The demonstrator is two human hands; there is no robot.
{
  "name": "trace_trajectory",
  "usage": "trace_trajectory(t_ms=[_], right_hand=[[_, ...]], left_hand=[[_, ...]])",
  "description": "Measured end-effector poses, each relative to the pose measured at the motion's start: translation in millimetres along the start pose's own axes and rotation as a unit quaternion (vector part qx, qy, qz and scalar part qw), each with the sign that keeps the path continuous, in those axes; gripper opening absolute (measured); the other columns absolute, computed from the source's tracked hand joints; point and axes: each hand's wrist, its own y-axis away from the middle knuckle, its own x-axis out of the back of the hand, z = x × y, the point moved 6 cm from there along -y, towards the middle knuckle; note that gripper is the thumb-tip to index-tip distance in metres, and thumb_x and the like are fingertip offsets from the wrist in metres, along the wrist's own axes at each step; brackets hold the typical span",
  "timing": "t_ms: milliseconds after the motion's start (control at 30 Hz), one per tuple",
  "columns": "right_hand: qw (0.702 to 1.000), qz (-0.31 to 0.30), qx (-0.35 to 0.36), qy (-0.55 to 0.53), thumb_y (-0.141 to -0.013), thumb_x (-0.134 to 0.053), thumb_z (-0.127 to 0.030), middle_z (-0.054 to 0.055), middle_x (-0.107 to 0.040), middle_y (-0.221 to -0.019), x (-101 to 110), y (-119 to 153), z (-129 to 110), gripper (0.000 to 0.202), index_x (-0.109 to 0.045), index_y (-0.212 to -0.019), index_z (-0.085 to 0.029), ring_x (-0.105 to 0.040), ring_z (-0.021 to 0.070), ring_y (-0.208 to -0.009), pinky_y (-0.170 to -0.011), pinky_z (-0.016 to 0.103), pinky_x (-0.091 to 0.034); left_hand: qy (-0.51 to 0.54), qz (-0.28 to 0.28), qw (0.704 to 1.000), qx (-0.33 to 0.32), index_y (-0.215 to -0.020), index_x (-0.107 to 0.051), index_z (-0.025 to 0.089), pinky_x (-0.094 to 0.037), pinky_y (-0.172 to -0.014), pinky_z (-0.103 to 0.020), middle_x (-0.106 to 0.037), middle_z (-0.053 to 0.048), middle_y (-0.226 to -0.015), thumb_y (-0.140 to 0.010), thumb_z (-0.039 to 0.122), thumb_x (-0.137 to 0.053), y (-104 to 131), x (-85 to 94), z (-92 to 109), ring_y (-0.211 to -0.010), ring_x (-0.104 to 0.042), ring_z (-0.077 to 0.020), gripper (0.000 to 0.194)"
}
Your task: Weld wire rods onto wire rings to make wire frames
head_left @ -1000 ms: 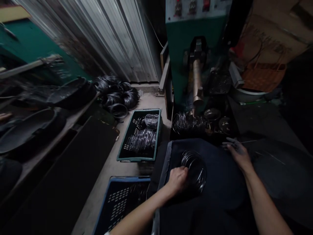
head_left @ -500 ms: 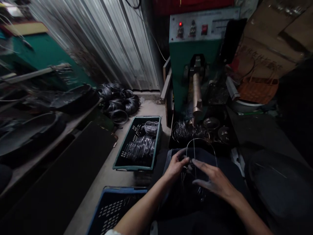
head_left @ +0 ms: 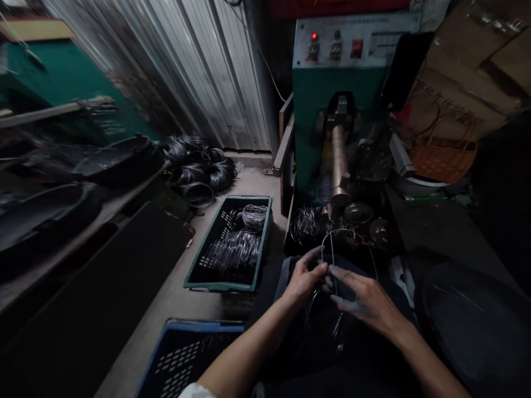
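Observation:
A thin bent wire (head_left: 342,229) arches above my lap, and a straight wire (head_left: 332,249) crosses it upright. My left hand (head_left: 306,281) is closed on the bent wire near its left side, thumb and forefinger pressed together. Close beside it, my right hand (head_left: 367,296) has its forefinger and thumb stretched out and apart, their tips at the straight wire; whether they press on it is hard to see. Below the hands, more shiny wire ends (head_left: 338,326) hang over the dark lap. Blackened fingertips show on both hands.
A green machine (head_left: 332,83) with a copper-coloured electrode arm (head_left: 339,160) stands ahead. Wires fill a green crate (head_left: 261,265); a blue crate (head_left: 166,331) is nearer. Wire coils (head_left: 199,166) lie by the metal wall. At right are a dark round seat (head_left: 473,320) and an orange basket (head_left: 443,157).
The view has shifted slightly. The wire arch has tilted and its right leg now slants farther right. Both hands keep nearly the same pose, close together.

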Motion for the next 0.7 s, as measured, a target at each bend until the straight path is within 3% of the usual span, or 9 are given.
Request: trace_trajectory(t_ms=[700], right_hand=[[1.000, 0.009, 0.009, 0.021, -0.079, -0.061, -0.017, 0.004, -0.058, -0.131, 19.3, -9.2, -2.8, 0.056, -0.051, -0.134, -0.022, -0.058, 0.0211, -0.114, -0.098, 0.033, -0.050]], left_hand=[[0.040, -0.004, 0.999, -0.023, -0.131, -0.049, 0.015, -0.051, -0.047, -0.022, -0.057, 0.001, -0.073, -0.071, 0.029, -0.075, -6.7, -13.5, 11.6, -0.050, -0.058, -0.0099, 0.068]])
